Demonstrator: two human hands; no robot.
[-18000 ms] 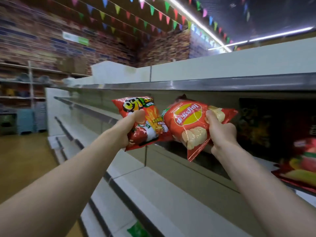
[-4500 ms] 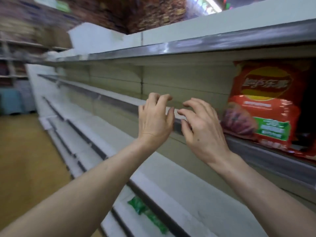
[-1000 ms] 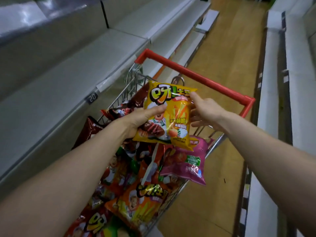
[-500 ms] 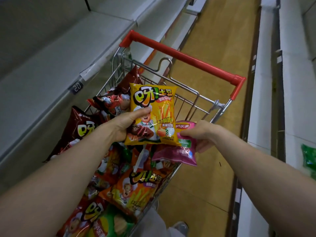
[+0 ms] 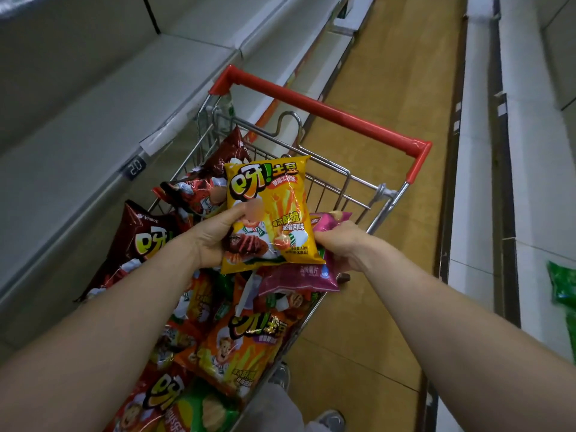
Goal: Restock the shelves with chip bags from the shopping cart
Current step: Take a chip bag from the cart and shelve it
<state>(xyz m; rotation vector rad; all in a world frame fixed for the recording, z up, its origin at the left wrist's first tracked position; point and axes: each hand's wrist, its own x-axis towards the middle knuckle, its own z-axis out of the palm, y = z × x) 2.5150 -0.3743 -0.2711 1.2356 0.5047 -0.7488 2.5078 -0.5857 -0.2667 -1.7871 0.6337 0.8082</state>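
A wire shopping cart [image 5: 330, 179] with a red handle stands below me, filled with several chip bags. My left hand [image 5: 215, 235] grips a yellow chip bag [image 5: 268, 213] by its lower left, holding it upright above the cart. My right hand [image 5: 339, 244] grips a purple chip bag [image 5: 299, 275], which is partly hidden behind the yellow one. Dark red bags [image 5: 140, 241] lie at the cart's left and an orange bag [image 5: 240, 347] lies nearer me.
Grey shelves [image 5: 78, 126] run along the left of the cart, with a price tag [image 5: 135, 168] on one edge. White shelving [image 5: 473, 169] lines the right side of the wooden aisle floor [image 5: 392, 88]. A green bag [image 5: 561, 288] lies on a right shelf.
Since 4.5 s ago I turned from the shelf to the cart. My left hand lifted the yellow bag and my right hand took hold of the purple bag.
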